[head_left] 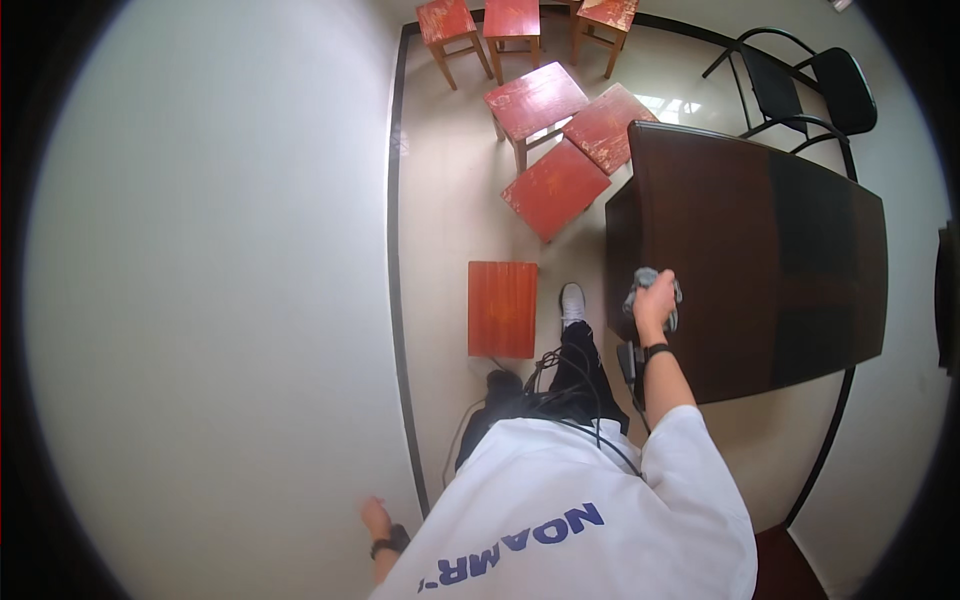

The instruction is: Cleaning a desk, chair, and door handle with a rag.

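Note:
My right hand [655, 304] is closed around a crumpled grey cloth [646, 279], over the near left edge of a dark wooden desk [712, 225]. Folds of the cloth stick out on both sides of the fingers. My left hand [375, 517] hangs low at the left, beside the pale wall; it is blurred, and nothing can be made out in it. Black cables [555, 367] run across my waist and legs. In front of me on the floor stands an orange-red wooden stool [502, 309].
Three red stools [556, 191] with worn tops stand close together beyond the orange-red one. More red stools [512, 16] line the far wall. A black armchair [776, 90] is behind the desk. The wall [225, 300] bounds the left side.

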`<state>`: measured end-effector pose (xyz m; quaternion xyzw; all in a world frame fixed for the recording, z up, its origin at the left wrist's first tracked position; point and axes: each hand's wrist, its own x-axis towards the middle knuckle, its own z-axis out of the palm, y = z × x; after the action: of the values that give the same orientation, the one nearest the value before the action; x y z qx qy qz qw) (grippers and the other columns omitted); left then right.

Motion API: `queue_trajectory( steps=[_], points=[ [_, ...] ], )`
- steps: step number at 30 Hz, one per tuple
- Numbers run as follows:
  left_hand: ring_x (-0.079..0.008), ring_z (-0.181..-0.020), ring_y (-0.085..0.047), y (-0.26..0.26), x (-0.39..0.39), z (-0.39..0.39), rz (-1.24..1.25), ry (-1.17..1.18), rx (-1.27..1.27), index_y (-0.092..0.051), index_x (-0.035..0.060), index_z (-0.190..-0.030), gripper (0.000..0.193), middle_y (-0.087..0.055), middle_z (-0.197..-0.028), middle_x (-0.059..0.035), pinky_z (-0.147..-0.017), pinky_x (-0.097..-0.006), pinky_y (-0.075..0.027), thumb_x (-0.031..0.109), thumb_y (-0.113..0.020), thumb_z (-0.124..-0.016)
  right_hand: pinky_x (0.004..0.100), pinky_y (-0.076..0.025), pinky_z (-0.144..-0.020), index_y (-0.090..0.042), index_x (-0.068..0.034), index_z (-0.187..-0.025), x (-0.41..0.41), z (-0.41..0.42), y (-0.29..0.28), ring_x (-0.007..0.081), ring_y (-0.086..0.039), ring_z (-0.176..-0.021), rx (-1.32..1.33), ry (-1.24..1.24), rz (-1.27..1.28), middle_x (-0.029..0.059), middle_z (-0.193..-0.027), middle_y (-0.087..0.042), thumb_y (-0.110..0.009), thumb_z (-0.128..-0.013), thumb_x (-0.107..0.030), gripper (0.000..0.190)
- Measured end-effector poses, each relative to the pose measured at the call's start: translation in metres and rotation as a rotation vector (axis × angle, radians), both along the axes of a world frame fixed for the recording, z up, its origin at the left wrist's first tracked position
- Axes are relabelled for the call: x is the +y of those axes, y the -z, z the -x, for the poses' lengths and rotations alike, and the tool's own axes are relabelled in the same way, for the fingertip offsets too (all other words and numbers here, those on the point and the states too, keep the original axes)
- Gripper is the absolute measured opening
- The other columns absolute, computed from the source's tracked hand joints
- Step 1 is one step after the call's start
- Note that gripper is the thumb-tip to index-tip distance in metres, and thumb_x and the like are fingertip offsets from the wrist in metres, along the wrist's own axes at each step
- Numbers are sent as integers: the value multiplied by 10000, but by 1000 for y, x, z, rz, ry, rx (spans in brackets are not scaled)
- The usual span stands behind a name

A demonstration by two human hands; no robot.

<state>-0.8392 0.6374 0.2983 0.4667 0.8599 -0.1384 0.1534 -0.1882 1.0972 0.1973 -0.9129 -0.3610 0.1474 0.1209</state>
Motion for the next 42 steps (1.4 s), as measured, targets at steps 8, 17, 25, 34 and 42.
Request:
queue_trajectory(
  steps=[8,17,25,34,42],
  points=[
    [-370,-810,-669,-33,-57,-210,340,-271,-234,-741,92,-915,187,-695,-804,-170,-765,-483,-512,156,-566,-897,501,-541,-928,-500,-16,-1191,230,-29,16,452,-656,-1089,161,35,-10,279,-1150,-653,-713,-824,-93,432],
    [-367,-781,-667,-81,-24,-266,305,-572,-266,-758,91,-918,219,-689,-777,-177,-750,-478,-511,193,-565,-909,450,-522,-929,-695,-86,-1054,329,-158,62,348,-698,-1020,110,-101,-244,163,-990,-739,-794,-740,-269,376],
    [-365,-755,-665,-80,-12,-235,267,-541,-227,-773,91,-921,250,-683,-753,-183,-736,-473,-510,227,-564,-920,365,-590,-651,-660,-47,-1104,154,-366,87,231,-730,-749,193,261,-197,142,-940,-722,-742,-808,-308,403],
    [-336,-685,-658,-42,-36,-167,80,-117,-194,-804,86,-954,361,-665,-695,-208,-690,-446,-495,332,-539,-941,453,-486,-938,-701,18,-1105,63,-359,51,424,-648,-1111,244,152,-234,295,-1115,-688,-589,-886,-657,718],
    [-146,-421,-435,37,-4,-152,-258,-343,-354,-780,40,-929,304,-491,-509,-29,-429,-328,-357,275,-587,-936,490,-509,-892,-654,-75,-999,33,-88,59,420,-602,-1012,177,-652,-298,216,-1049,-604,-699,-777,-278,303]
  ],
)
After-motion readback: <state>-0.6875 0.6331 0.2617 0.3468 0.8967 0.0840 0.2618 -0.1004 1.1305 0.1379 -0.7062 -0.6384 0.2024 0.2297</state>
